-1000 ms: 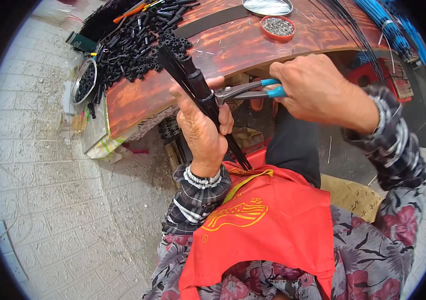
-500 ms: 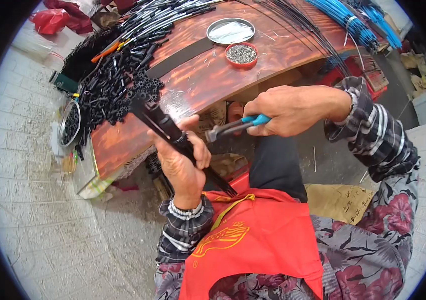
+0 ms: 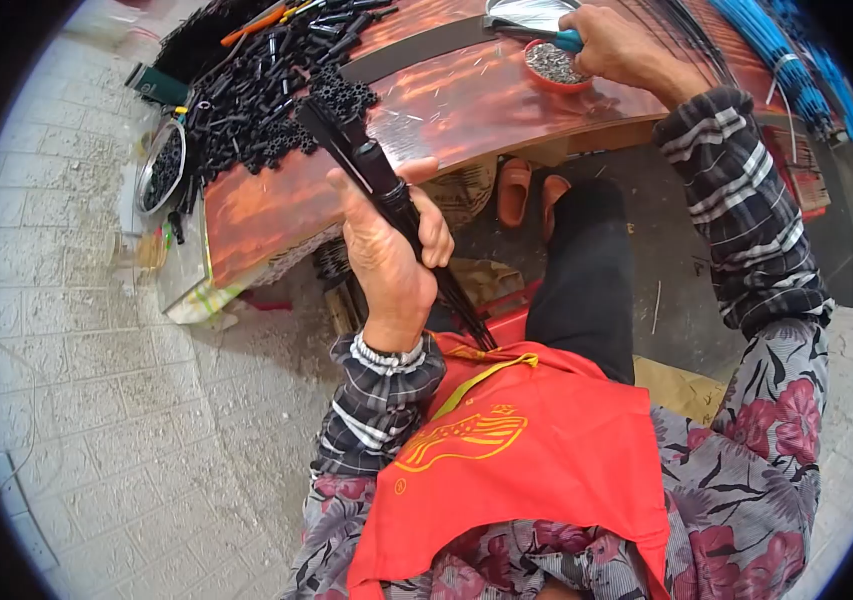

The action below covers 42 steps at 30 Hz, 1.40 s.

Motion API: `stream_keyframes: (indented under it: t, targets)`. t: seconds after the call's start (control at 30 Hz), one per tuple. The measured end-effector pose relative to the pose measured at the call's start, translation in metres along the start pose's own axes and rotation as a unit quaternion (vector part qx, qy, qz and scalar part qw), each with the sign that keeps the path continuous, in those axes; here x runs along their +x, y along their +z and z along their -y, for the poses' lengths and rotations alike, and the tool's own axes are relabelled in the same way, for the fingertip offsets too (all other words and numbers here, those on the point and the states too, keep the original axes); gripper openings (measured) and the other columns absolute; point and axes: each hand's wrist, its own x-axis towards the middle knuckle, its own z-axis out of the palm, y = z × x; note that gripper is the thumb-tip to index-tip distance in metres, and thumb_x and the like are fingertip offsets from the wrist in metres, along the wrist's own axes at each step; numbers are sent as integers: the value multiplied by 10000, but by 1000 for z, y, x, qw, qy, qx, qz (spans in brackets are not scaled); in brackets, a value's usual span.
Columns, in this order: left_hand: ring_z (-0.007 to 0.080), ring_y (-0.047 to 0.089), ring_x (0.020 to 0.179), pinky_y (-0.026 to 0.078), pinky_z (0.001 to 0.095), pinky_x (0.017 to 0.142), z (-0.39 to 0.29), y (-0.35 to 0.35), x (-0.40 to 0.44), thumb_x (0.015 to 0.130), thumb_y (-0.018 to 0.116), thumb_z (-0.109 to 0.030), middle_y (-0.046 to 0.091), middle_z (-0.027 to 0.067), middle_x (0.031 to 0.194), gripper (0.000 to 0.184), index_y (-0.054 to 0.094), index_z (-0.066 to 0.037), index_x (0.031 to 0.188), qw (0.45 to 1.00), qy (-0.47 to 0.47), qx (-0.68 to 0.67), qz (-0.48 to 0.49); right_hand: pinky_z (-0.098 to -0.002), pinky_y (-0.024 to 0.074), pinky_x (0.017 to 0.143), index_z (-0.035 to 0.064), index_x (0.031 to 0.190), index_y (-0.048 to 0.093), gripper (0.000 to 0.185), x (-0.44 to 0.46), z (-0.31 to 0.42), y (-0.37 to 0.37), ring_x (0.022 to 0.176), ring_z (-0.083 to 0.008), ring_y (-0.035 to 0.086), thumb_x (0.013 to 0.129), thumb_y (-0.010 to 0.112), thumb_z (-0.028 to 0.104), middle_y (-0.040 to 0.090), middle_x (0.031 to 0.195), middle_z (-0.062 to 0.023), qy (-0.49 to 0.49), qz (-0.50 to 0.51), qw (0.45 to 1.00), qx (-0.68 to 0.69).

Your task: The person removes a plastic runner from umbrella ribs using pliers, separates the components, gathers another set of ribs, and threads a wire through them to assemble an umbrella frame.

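Note:
My left hand (image 3: 386, 250) is wrapped around a slim black folded umbrella frame (image 3: 371, 170), tilted with its thick end up toward the table and its thin ribs pointing down to my lap. The index finger stretches out beside it. My right hand (image 3: 621, 50) grips blue-handled pliers (image 3: 568, 41) at the far side of the table. The jaws reach left over the near rim of a round metal tin (image 3: 495, 22) of thin, shiny wire pieces. Just below the pliers stands a red bowl (image 3: 558, 87) with small metal bits.
Several black tubular parts (image 3: 256, 110) are heaped on the table (image 3: 456, 125) at left. A dark flat strip (image 3: 416, 50) lies near the tin. Bundled blue rods (image 3: 796, 75) lie at far right. Slippers (image 3: 513, 190) are on the floor under the table.
My right hand has moved up and away with the pliers, from near the umbrella frame to the tin. My left hand still holds the frame. The camera view has shifted.

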Motion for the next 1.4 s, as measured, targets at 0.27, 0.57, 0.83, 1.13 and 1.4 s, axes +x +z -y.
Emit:
stream_keyframes:
  t: [0.27,0.57,0.83,1.13,1.4]
  targets:
    - [91,352,378,292,250,384,3,0,9,898,306,-757,404,-8,494,846,620,20,1011,1000,-5,15,-10,-484,492,732,-1,966,676,234,23,-11,19,868,-418,633,761,579,56,652,884,-255,5,-5,1000,6]
    - [91,348,379,289,252,387,5,-4,15,899,297,-758,401,-8,496,848,617,19,1011,1000,-19,13,-19,-467,501,675,-17,948,672,209,19,5,12,799,-397,646,770,571,24,654,846,-255,20,-35,998,50]
    - [96,329,373,291,250,385,9,-6,14,912,303,-739,396,-8,494,821,613,16,1007,999,-28,-35,3,-291,423,479,-13,819,655,128,54,-54,56,559,-128,559,699,677,27,606,679,-40,-23,-36,975,220]
    - [98,334,374,294,252,383,7,-5,11,914,313,-733,399,-8,492,809,612,13,1006,1000,-19,-21,-3,-217,434,514,28,868,667,148,25,-47,33,573,-77,562,724,699,17,643,724,-5,-49,-58,868,490]
    - [95,329,378,291,253,386,6,-1,11,913,310,-736,396,-9,494,814,613,15,999,1000,-21,-4,-9,-201,431,532,36,923,670,182,6,-48,31,577,-70,564,755,738,49,655,749,-19,-57,-54,821,565]
